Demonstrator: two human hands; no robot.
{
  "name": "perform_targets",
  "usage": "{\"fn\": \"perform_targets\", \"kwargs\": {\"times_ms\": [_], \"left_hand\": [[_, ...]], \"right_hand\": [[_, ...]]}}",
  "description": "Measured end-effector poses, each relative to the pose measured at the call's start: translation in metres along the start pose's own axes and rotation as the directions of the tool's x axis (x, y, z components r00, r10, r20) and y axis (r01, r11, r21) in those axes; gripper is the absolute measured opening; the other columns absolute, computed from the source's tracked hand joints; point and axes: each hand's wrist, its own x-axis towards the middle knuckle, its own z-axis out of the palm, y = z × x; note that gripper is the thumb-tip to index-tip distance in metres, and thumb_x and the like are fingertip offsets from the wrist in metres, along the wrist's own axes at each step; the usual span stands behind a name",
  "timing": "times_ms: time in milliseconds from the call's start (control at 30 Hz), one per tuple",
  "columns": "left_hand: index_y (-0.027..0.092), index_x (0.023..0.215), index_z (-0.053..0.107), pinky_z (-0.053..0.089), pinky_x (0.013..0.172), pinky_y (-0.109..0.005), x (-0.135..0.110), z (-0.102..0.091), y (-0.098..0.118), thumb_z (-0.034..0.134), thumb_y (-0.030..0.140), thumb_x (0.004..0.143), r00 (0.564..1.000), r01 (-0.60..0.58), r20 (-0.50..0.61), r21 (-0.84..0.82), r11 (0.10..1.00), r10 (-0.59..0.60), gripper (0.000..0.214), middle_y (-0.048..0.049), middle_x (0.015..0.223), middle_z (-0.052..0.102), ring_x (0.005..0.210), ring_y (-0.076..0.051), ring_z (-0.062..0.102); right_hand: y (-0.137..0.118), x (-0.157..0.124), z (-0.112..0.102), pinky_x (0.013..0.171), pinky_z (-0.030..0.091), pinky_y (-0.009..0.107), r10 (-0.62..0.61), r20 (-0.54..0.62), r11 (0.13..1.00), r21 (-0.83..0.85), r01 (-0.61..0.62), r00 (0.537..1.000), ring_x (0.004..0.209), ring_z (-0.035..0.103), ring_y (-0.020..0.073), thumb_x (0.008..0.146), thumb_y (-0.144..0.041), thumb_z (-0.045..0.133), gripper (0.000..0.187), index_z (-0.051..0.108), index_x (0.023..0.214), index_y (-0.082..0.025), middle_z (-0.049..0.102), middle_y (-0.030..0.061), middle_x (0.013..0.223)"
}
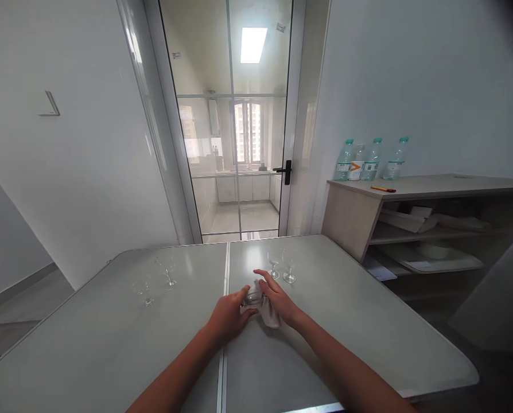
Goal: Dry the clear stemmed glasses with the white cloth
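Both hands meet near the middle of the grey table, just on the near side of the seam that runs down its top. Left hand is curled about the near-left side of a small clear glass, fingers half closed around it, thumb toward the top. Right hand lies over the glass's right side with fingers loosely spread and stretched forward, pressing a white cloth against the glass; the cloth bunches beneath the palm and hangs down to the table on the near side. How much of the glass is wrapped cannot be told, since hands and cloth hide most of it.

Just beyond the right hand's fingertips, two stemmed glasses stand upright side by side on the table, apart from the hand. Left of the seam, well apart from the hands, two more stemmed glasses stand upright. Beyond the table's right corner a wooden shelf unit carries four water bottles and a pen on top. Behind the table's far edge a glass door is shut.
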Motion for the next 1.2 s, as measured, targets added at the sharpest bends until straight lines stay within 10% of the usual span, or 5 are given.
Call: {"fn": "perform_targets", "kwargs": {"times_ms": [300,600,733,900,1200], "left_hand": [[0.015,0.076,0.057,0.025,0.040,-0.021,0.001,-0.008,0.000,0.062,0.074,0.080,0.750,0.563,0.661,-0.654,0.504,0.019,0.059,0.0022,0.062,0.051,0.041,-0.005,0.033],[0.018,0.104,0.067,0.045,0.066,-0.027,0.002,-0.001,0.003,0.074,0.038,0.078,0.999,-0.018,0.035,-0.149,0.989,0.023,0.033,-0.0035,0.083,0.069,0.071,-0.017,0.060],[0.018,0.096,0.067,0.045,0.063,-0.026,0.003,-0.004,-0.006,0.074,0.046,0.078,0.990,0.053,0.138,-0.232,0.971,-0.021,0.034,-0.0037,0.082,0.067,0.068,-0.017,0.061],[0.013,0.088,0.064,0.028,0.040,-0.022,0.001,-0.005,-0.003,0.053,0.075,0.084,0.736,0.527,0.677,-0.592,0.610,0.021,0.063,0.0020,0.063,0.052,0.037,-0.005,0.033],[0.023,0.124,0.064,0.048,0.076,-0.032,-0.001,0.002,-0.004,0.074,0.039,0.078,0.999,-0.012,-0.039,0.018,1.000,0.013,0.049,-0.0089,0.103,0.074,0.087,-0.025,0.068]], "right_hand": [[-0.001,-0.006,-0.007,0.058,0.042,0.025,-0.193,0.195,0.981,0.052,0.187,0.962,0.060,0.047,0.0129,0.093,-0.055,0.060,0.049,0.056,0.130,-0.022,0.052,-0.0036,0.072],[-0.012,-0.006,-0.002,0.073,0.046,0.028,-0.071,-0.019,0.987,0.140,0.073,0.997,0.078,0.056,0.0174,0.097,-0.055,0.054,0.043,0.057,0.129,-0.026,0.061,0.0000,0.087],[-0.015,-0.007,-0.005,0.070,0.046,0.027,-0.008,0.021,0.983,0.183,0.004,1.000,0.078,0.055,0.0169,0.095,-0.056,0.057,0.043,0.060,0.127,-0.027,0.060,-0.0001,0.089],[-0.016,-0.008,-0.009,0.057,0.046,0.028,0.008,0.212,0.958,0.280,-0.068,0.977,0.062,0.055,0.0161,0.093,-0.059,0.056,0.046,0.058,0.122,-0.024,0.060,0.0001,0.080],[-0.013,-0.003,-0.005,0.086,0.047,0.033,-0.047,0.024,0.997,0.061,0.045,0.999,0.098,0.058,0.0218,0.094,-0.058,0.057,0.043,0.066,0.121,-0.026,0.064,0.0037,0.110]]}}
